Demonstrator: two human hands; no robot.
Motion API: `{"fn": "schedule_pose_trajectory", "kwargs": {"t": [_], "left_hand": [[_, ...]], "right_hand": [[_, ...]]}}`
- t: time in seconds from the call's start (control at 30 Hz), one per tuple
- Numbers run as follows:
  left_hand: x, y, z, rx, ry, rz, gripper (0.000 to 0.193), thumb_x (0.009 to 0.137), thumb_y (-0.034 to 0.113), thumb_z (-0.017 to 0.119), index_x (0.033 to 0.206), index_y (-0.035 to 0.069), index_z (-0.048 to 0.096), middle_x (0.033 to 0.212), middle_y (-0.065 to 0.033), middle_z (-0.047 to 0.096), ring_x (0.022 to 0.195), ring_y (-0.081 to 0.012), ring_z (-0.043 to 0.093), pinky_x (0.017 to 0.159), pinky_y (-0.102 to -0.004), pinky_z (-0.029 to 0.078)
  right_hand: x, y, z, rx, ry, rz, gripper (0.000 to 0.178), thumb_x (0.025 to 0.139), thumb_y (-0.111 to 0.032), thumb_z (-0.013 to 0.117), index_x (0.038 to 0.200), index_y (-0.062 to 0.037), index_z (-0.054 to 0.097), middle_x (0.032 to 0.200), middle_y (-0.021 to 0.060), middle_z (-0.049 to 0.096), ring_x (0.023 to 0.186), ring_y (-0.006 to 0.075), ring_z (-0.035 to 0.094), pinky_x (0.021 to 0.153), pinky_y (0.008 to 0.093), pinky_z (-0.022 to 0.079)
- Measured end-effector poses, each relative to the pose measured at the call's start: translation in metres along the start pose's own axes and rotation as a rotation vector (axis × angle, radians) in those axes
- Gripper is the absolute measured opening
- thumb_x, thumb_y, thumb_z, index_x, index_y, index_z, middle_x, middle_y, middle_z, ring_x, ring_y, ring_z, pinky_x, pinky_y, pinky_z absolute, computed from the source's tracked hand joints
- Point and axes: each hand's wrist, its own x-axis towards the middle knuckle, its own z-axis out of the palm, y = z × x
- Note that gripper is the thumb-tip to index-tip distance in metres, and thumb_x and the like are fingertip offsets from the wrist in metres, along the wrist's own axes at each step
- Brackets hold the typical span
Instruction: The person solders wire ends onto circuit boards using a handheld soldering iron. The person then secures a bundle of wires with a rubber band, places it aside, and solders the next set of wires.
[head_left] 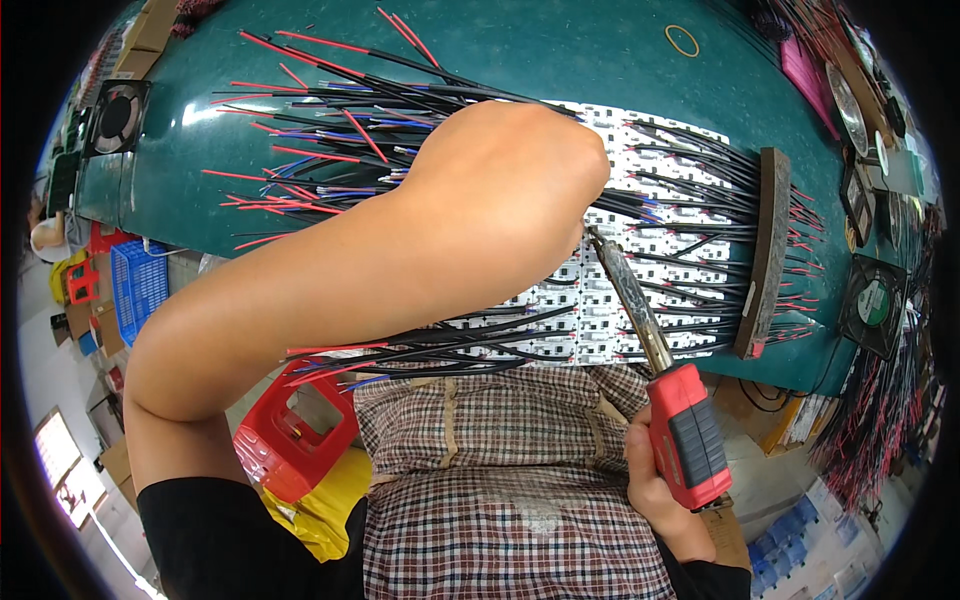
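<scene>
A sheet of white circuit boards (597, 335) lies on the green table, with black-sleeved wires (500, 350) running out from both sides. Over its middle, my left hand (520, 185) is bent into a fist; its fingertips and whatever they hold are hidden beneath it. My right hand (655, 490) grips a soldering iron (690, 440) by its red and black handle, below the near edge of the sheet. The iron slants up to the left. Its dark tip is close beside the underside of my left hand, over the boards; contact cannot be made out.
A dark bar (766, 255) lies across the right-hand wires. Fans stand at left (120, 118) and right (873, 305). A yellow rubber band (682, 41) is on the far table (560, 50). A red plastic container (275, 440) and a blue basket (140, 283) are lower left. Wire bundles (880, 410) hang at right.
</scene>
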Motion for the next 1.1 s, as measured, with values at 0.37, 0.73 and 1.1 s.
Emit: {"fn": "schedule_pose_trajectory", "kwargs": {"t": [0.37,0.73,1.1], "left_hand": [[0.006,-0.003,0.000,0.027,-0.015,0.026,0.011,0.074,0.008,0.072,0.078,-0.002,0.071,0.074,-0.0224,0.068,0.074,-0.0406,0.069,0.068,-0.0499,0.055],[0.003,0.000,0.001,0.037,0.001,0.012,0.015,0.077,0.013,0.073,0.080,-0.002,0.071,0.073,-0.0205,0.068,0.073,-0.0392,0.068,0.069,-0.0497,0.053],[-0.003,0.002,0.005,-0.010,0.108,0.095,0.008,0.069,0.005,0.069,0.073,-0.002,0.069,0.076,-0.0223,0.069,0.075,-0.0401,0.071,0.066,-0.0484,0.058]], "right_hand": [[0.000,0.005,-0.002,-0.013,0.014,-0.053,0.023,0.082,-0.007,0.079,0.102,-0.0008,0.070,0.089,0.0136,0.064,0.070,0.0279,0.067,0.060,0.0356,0.054],[-0.007,0.010,0.002,-0.001,0.020,0.026,0.025,0.082,-0.009,0.079,0.103,-0.0010,0.069,0.091,0.0144,0.065,0.069,0.0296,0.066,0.060,0.0369,0.053],[0.015,-0.004,0.005,-0.106,0.129,-0.176,0.030,0.080,-0.006,0.081,0.105,0.0014,0.067,0.093,0.0132,0.067,0.072,0.0272,0.070,0.064,0.0346,0.056]]}}
